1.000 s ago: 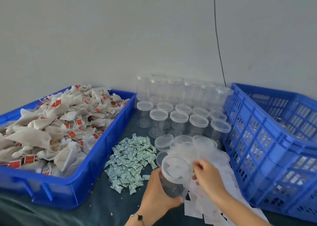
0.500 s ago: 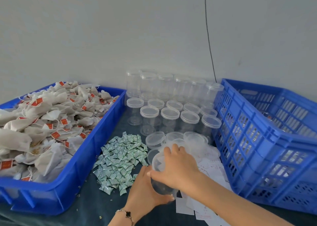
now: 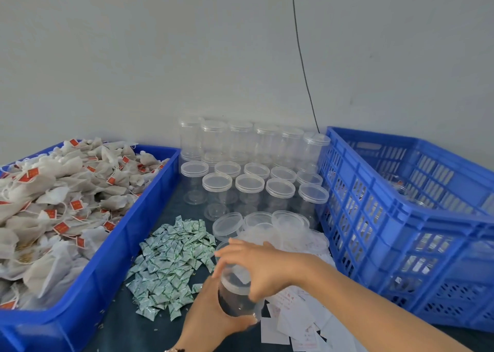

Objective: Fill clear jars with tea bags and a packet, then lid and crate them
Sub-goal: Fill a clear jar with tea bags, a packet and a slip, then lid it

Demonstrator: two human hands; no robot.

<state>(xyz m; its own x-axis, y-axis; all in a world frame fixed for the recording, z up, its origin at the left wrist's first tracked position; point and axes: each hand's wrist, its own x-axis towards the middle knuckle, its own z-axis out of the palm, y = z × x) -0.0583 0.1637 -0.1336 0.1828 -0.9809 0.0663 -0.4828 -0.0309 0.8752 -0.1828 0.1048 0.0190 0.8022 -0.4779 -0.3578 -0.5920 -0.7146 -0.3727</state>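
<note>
Far left of the fingers, a blue plastic tray point(image 3: 88, 284) runs off the frame's left and bottom edges, heaped with soft, wrinkled off-white tea bags point(image 3: 53, 204) carrying small red tags on thin strings. Between the tray and the fingers, on the dark bench point(image 3: 149, 333), lies a loose pile of small, crinkled green-and-white packets point(image 3: 171, 263); their print is too small to read.

The left hand point(image 3: 211, 322), its wrist cut off by the bottom edge, wraps around the lower wall of a clear plastic jar point(image 3: 235, 295) held just above the bench. The jar's transparency and motion blur make its contents hard to judge. The right hand point(image 3: 256, 263) covers the jar's top, its fingers point(image 3: 230, 247) curled down around the rim, so the lid beneath is mostly hidden.

Beyond the fingers stand rows of empty lidded jars point(image 3: 251, 183), smooth cylinders with ribbed translucent lids; the back row fades against the grey wall. Nearer, loose lids point(image 3: 228, 224) lie partly overlapped. Under the right forearm, white paper slips point(image 3: 291, 319) with faint red print are scattered flat. To the right of the fingers a blue slotted crate point(image 3: 401, 244) is clipped by the frame; something clear shows dimly through its lattice.
</note>
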